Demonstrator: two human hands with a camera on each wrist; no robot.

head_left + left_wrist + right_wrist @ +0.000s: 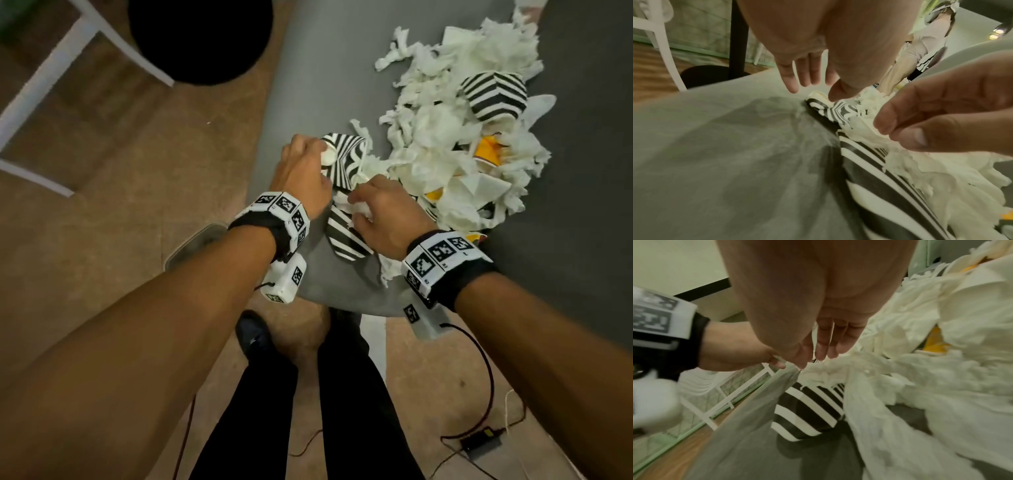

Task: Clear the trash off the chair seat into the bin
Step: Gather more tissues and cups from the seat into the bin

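floor (120, 164): brown, mottled, dull sheen
white frame (44, 85): thin white furniture legs and crossbars, standing on the floor, upper left
black base (200, 37): round, flat, just beside the white frame; black post (739, 37) rises from it
green panel (701, 27): pale, mesh-like, behind the frame
wall (674, 264): pale, plain, dark skirting strip (702, 288) at its foot
black box (481, 444): small, on the floor, thin cables (455, 459) around it
lamps (996, 33): two lit spots, far right; light dim, warm

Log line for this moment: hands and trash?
left hand: touches striped cup | right hand: pinches tissue | trash pile: on chair seat
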